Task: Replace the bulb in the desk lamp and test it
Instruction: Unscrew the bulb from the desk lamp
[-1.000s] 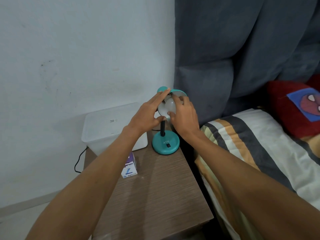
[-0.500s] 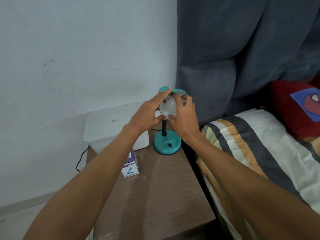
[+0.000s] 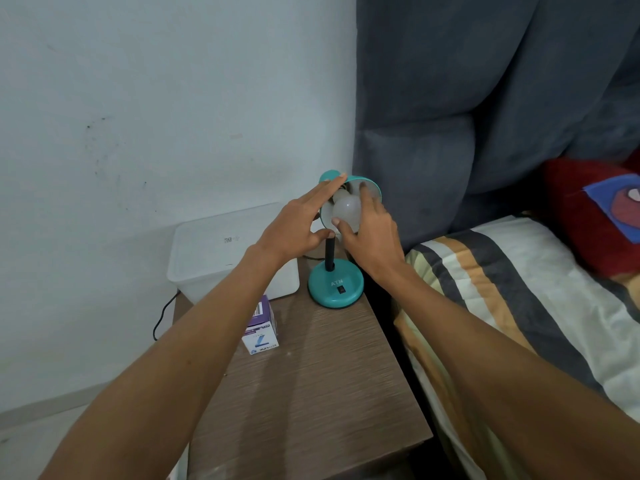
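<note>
A small teal desk lamp stands at the back right of the wooden bedside table, its round base (image 3: 335, 285) bearing a black switch. The teal shade (image 3: 372, 184) faces me with a white bulb (image 3: 346, 210) in it, unlit. My right hand (image 3: 372, 237) wraps its fingers and thumb around the bulb. My left hand (image 3: 299, 223) steadies the shade's left rim, index finger along its top and thumb under it. A purple and white bulb box (image 3: 260, 325) lies on the table under my left forearm.
A white lidded plastic box (image 3: 221, 247) stands at the table's back left against the wall, with a black cable (image 3: 162, 315) hanging behind. The table (image 3: 311, 393) borders a bed with a striped cover (image 3: 519, 306) on the right. A grey padded headboard (image 3: 485, 98) rises behind the lamp.
My right hand's fingers have shifted around the bulb, and more of the bulb shows. My left hand stays on the shade.
</note>
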